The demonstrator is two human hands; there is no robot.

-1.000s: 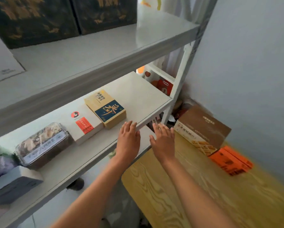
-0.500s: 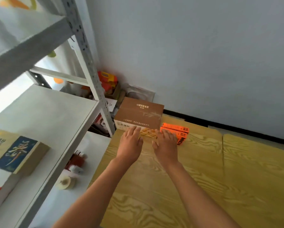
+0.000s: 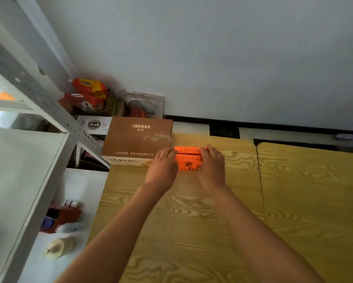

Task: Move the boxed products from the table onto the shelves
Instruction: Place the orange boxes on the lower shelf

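Both hands are closing in on the orange box (image 3: 189,160) lying on the table (image 3: 294,201) beside the brown carton (image 3: 136,139): left hand (image 3: 163,170) and right hand (image 3: 211,170) are bracketing its short ends, fingers curling over the far edge. It is looking light and stiff, so squeezing the ends should be lifting it cleanly.

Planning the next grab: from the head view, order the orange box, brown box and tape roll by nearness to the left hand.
1. orange box, at the left hand's fingers, on its right
2. brown box, just beyond, leftward
3. tape roll, far left, below the table
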